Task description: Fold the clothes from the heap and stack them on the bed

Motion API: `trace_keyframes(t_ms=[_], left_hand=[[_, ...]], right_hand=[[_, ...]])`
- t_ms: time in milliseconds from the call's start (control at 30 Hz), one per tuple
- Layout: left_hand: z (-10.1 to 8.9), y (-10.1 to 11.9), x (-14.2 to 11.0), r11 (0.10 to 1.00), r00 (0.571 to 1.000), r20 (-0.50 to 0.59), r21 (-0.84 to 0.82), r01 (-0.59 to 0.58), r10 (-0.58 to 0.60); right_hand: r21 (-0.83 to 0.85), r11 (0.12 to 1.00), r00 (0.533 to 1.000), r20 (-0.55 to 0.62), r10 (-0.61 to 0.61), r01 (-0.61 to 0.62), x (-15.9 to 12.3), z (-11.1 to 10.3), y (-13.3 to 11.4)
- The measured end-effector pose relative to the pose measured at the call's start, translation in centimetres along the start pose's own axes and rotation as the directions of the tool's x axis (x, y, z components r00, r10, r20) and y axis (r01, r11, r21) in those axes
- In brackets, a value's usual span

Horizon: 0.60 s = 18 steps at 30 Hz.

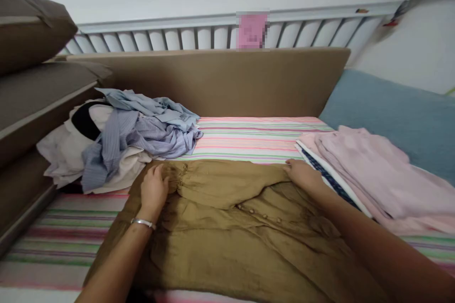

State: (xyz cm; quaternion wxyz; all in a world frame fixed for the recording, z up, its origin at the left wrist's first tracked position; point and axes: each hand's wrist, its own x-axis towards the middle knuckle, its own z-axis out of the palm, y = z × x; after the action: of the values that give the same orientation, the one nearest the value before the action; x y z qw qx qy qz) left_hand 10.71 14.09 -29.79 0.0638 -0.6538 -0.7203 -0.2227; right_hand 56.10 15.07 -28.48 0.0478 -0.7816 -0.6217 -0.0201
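Pixels blurred the pink item (pixel 251 32) at the white railing (pixel 159 22), and any marks on it could not be read. On the striped sheet (pixel 249 139), directly in front of the person, lay an olive-brown garment (pixel 231 255), its long axis running from side to side. One sleeve (pixel 216 182) was laid across its far part along the same line, the gathered cuff (pixel 181 175) pointing left. A few small buttons (pixel 251 210) formed a slanting row near the middle, stepping down toward the right.

The left hand (pixel 153 187) rested on the far left corner of the garment just beside the cuff, fingers partly bent; whether it gripped any cloth could not be told. A silver bracelet (pixel 144 223) circled that wrist. The right hand (pixel 304 175) was nearly closed, thumb and fingertips drawn together on the far edge at the right end, pinching the fabric.

Just left of the garment sat a loose pile of clothes (pixel 156 135) in blue, white and black. To the right, close to the right forearm, lay a stack of folded clothes (pixel 373 170) with pale pink on top. Beyond, a brown panel (pixel 213 83) stood below the railing.
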Motion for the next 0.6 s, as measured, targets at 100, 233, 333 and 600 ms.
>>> trace_keyframes(t_ms=[100,233,333,600], left_hand=[[-0.4,1.7,-0.9,0.972,0.972,-0.024,0.003,-0.235,0.235],[1.5,3.3,-2.9,0.952,0.932,0.202,-0.009,-0.307,0.302],[3.4,3.2,-4.1,0.974,0.934,0.297,0.043,-0.221,0.199],[1.5,1.9,-2.9,0.986,0.914,0.370,-0.096,-0.139,0.164]], right_hand=[[0.001,0.980,0.957,-0.211,-0.197,0.201,-2.9,0.1,-3.7],[0.064,0.865,0.859,-0.173,-0.481,0.498,-6.7,2.2,-9.1],[0.084,0.839,0.843,-0.023,-0.537,0.537,-8.2,4.5,-10.8],[0.135,0.849,0.849,0.076,-0.522,0.510,-7.6,4.6,-10.6]])
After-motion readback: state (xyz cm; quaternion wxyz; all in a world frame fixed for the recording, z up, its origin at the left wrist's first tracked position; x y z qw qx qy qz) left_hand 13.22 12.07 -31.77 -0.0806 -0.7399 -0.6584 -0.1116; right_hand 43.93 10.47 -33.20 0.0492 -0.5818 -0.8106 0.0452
